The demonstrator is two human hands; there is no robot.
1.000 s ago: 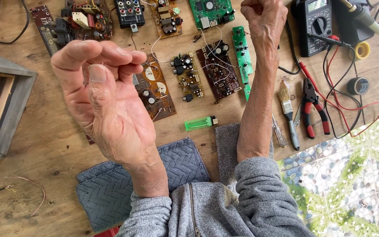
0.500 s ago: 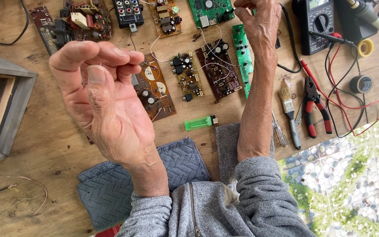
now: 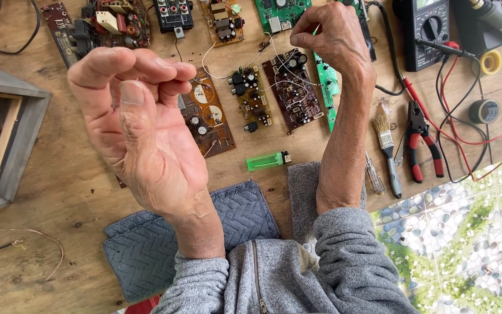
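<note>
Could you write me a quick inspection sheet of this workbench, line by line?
Surface: wooden table, grey cloth at near edge.
Job's things: circuit boards in a row; thin wires by right hand.
Clutter: green lighter, brush, pliers, multimeter, tape rolls, grey box.
Hands: left hand raised, fingers curled; right hand pinching, contents unclear.
Cables: red and black leads.
Surroundings: pebble floor.

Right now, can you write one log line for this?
left hand: raised, curled, empty | right hand: pinching thin wire over circuit boards | lighter: on table
</note>
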